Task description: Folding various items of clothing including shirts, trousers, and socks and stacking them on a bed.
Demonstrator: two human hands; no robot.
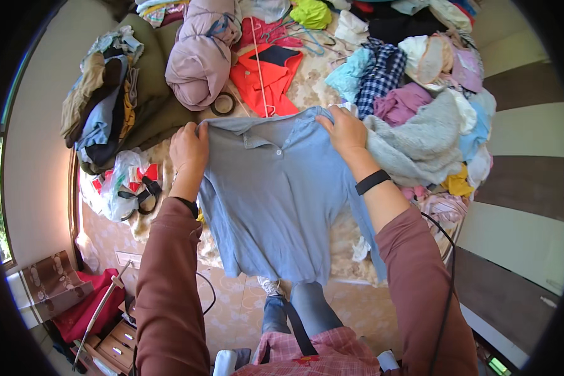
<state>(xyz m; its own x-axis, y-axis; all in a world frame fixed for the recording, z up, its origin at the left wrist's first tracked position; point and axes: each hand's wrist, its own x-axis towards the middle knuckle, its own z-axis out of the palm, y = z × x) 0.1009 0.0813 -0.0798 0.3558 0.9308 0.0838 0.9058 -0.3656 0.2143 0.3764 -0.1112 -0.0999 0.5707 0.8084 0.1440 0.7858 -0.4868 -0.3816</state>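
Observation:
A grey-blue shirt (272, 194) with a collar and a short buttoned placket hangs spread between my two hands. My left hand (189, 149) is closed on its left shoulder by the collar. At the other shoulder my right hand (346, 131) pinches the cloth. The front of the shirt faces me, and its hem falls loosely toward my legs. One sleeve hangs down beneath my right forearm. Just beyond the collar lie an orange-red garment (266, 75) and a white hanger (260, 69) on the bed.
A patterned bedspread (222, 254) covers the bed. Mixed clothes, with a grey fuzzy garment (417, 141), are heaped at right. A rolled mauve quilt (200, 56), a tape roll (223, 104) and folded clothes (103, 94) lie at left. A plastic bag (116, 188) sits nearer. Striped cabinets (520, 182) stand right.

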